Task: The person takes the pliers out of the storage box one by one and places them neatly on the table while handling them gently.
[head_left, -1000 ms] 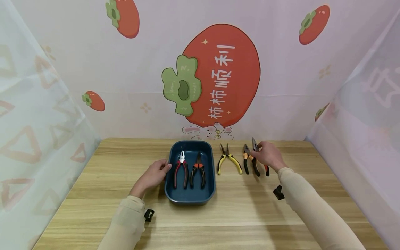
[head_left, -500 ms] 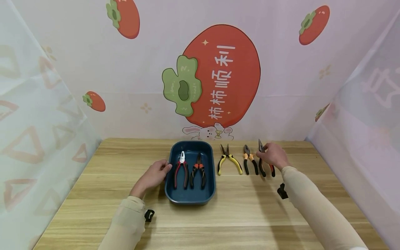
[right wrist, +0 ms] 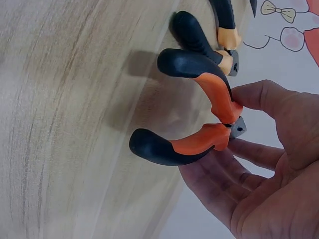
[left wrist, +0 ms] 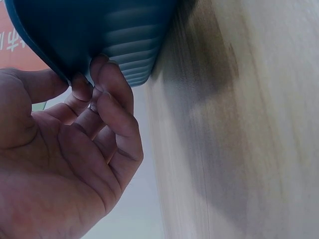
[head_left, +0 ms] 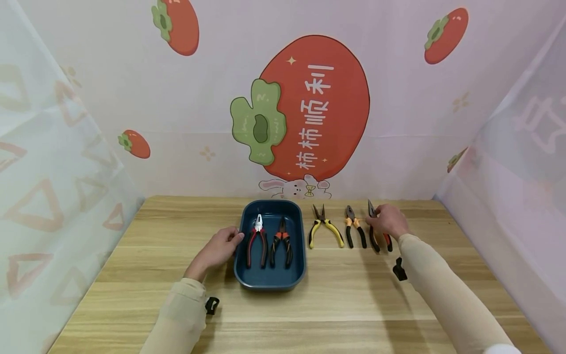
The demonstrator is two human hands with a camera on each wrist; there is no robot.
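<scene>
My right hand [head_left: 391,220] pinches long-nose pliers [right wrist: 197,142] with orange and black handles near their pivot, thumb on one side and fingers on the other. Their handles are spread and the jaws point away, close over the table's back right. My left hand [head_left: 220,248] pinches the left rim of a blue tray [head_left: 269,285] between thumb and curled fingers. Inside the tray lie pliers with red and black handles [head_left: 264,248] and pliers with black handles and orange collars [head_left: 289,250]. Left of my right hand lie pliers with light orange and black handles [head_left: 349,237].
Yellow-handled long-nose pliers [head_left: 334,233] lie with handles spread, just right of the tray. Behind the wooden table [head_left: 309,314] rises a printed cloth backdrop [head_left: 190,167], and cloth also hangs along both sides.
My right hand has moved right and slightly down with the long-nose pliers, uncovering the light orange-handled pair. My left hand has stayed at the tray's rim.
</scene>
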